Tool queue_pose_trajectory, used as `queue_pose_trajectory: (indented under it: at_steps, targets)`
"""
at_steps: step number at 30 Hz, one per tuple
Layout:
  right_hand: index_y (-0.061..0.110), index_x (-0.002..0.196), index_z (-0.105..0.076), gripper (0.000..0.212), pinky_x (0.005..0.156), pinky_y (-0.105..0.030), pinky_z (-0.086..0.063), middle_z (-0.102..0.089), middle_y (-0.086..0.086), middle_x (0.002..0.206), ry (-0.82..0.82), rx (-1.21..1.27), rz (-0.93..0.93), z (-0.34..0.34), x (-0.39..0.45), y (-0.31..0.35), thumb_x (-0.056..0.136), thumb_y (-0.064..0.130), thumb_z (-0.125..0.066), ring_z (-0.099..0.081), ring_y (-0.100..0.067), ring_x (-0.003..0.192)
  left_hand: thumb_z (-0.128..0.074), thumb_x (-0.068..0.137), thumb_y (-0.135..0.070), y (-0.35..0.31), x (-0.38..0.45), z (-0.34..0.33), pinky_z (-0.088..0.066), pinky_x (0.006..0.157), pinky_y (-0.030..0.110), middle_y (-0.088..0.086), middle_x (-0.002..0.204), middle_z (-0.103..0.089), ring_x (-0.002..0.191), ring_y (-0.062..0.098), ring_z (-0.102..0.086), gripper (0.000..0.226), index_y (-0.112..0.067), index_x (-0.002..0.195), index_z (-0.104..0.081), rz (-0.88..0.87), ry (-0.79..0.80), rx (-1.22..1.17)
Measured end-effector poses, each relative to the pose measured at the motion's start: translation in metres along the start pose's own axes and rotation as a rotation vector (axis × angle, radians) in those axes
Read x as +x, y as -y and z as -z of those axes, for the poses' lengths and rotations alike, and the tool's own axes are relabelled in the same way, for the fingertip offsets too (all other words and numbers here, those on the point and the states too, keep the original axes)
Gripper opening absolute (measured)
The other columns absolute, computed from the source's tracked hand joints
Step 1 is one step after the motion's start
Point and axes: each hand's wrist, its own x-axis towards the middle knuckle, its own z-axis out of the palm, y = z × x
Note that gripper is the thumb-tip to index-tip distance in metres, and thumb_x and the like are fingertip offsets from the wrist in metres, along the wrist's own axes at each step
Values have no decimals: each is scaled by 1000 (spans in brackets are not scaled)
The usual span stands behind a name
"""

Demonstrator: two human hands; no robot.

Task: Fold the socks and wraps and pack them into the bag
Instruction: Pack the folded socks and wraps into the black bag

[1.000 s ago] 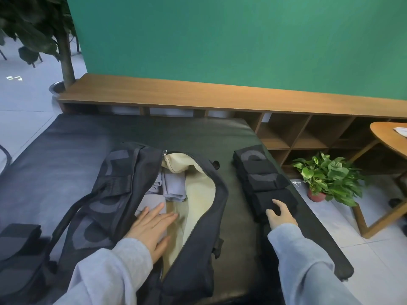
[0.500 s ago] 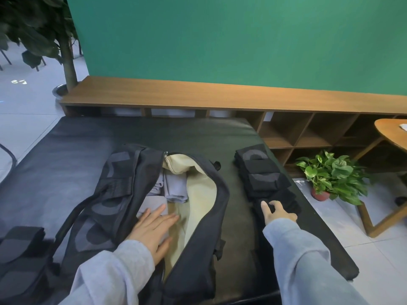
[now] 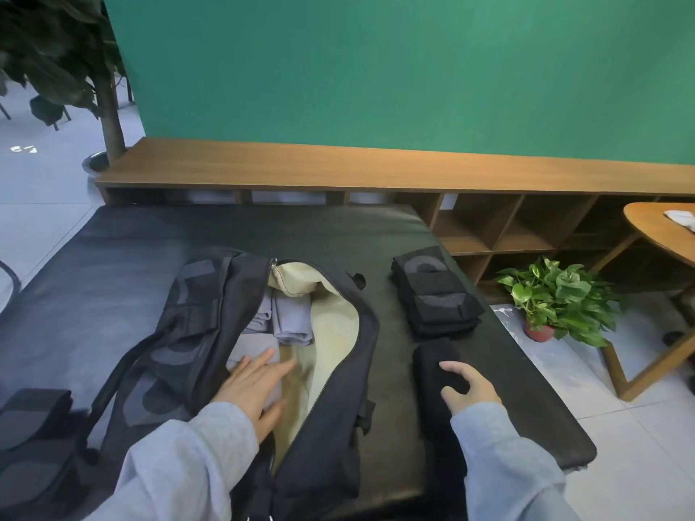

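The head camera looks down at a person's two arms in pale grey-blue sleeves reaching over a black padded mat (image 3: 124, 257). The left hand (image 3: 252, 389) lies flat inside the open bag (image 3: 338, 438), fingers straight and slightly spread, pressing on a folded grey cloth (image 3: 250, 349) at the near end of the opening. The right hand (image 3: 468, 389) reaches forward to the right of the bag, its fingers and thumb curled around a black folded wrap (image 3: 436, 374) that lies on the mat just in front of the stack of black wraps (image 3: 436, 298).

The bag is a soft black duffel with a cream fabric lining, unzipped along the top, with a dark webbing strap trailing to the left. Two more folded grey pieces (image 3: 286, 317) sit side by side deeper inside it. The stacked wraps are flat, matte black rectangles with faint grey lettering. Another dark folded bundle (image 3: 34, 419) lies at the lower left corner of the mat.

Behind the mat runs a long wooden bench (image 3: 338, 167) with open cubbies, against a green wall (image 3: 376, 69). A small potted plant (image 3: 556, 298) stands on the tiled floor to the right, beside a round wooden table (image 3: 662, 231). A tree trunk (image 3: 111, 118) rises at the upper left.
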Motion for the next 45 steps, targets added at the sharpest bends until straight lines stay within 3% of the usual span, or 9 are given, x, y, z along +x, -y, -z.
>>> queue_pose_trajectory:
  at_steps: [3,7,15,22,26,32,36,41,45]
  targets:
    - [44,88,-58,40,67,-30,-53,-60,7,81,0,85,58,2,-10,8,82,5,-55,-61,-20,67,-50,92,-21,-9,1,3,2,106,11,-16,138,-28,141,8,-17,52,-30,140,-32,92,-5,-157]
    - [42,86,-61,43,67,-26,-51,-65,8,92,-14,277,181,10,-24,21,83,0,-56,-63,-12,78,-53,92,-21,-28,-1,20,-27,105,16,-10,138,-44,129,7,-39,47,-34,134,-39,183,-56,-322]
    - [36,93,-66,39,72,-20,-55,-69,16,93,107,687,473,40,-67,84,85,-2,-59,-65,-1,89,-38,77,-57,-85,8,72,-21,95,-3,-33,126,-39,117,-23,-32,41,-55,117,-31,77,-263,-564]
    - [40,94,-69,45,83,-32,-53,-70,5,104,295,700,643,4,-105,105,82,-2,-62,-65,-13,99,-52,78,-66,-120,7,87,-37,101,18,-9,142,-42,129,6,-42,74,-64,131,0,-26,-280,-1166]
    - [33,99,-63,45,88,-25,-50,-67,13,107,369,691,666,-20,-121,107,83,-9,-58,-61,-6,105,-57,87,-45,-118,-4,91,-35,100,11,-15,148,-29,131,-5,-33,64,-74,124,-13,33,-302,-1088]
    - [34,104,-57,41,79,-10,-47,-63,26,102,478,587,672,-35,-128,109,88,-3,-56,-59,6,99,-51,85,-25,-95,-18,89,-41,93,13,-14,134,-45,123,-1,-43,57,-66,123,-37,106,-403,-885]
    - [46,96,-55,44,74,-11,-45,-56,15,105,302,360,683,-41,-116,107,87,3,-56,-55,0,87,-53,92,-10,-74,-23,87,-41,85,3,-10,123,-46,117,2,-47,46,-53,108,-57,231,-376,-752]
    - [46,95,-56,36,80,-14,-31,-41,13,118,-56,24,739,-40,-101,102,85,12,-62,-32,-5,101,-52,91,-3,-54,-22,79,-35,85,-3,-5,123,-43,115,7,-47,44,-43,107,-51,394,-298,-604]
    - [40,124,-54,37,88,-15,-23,-31,1,136,49,-215,539,-37,-89,98,91,24,-55,-26,-14,120,-49,92,-4,-53,-18,72,-37,85,0,-6,126,-39,113,7,-46,45,-42,114,-49,433,-212,-581]
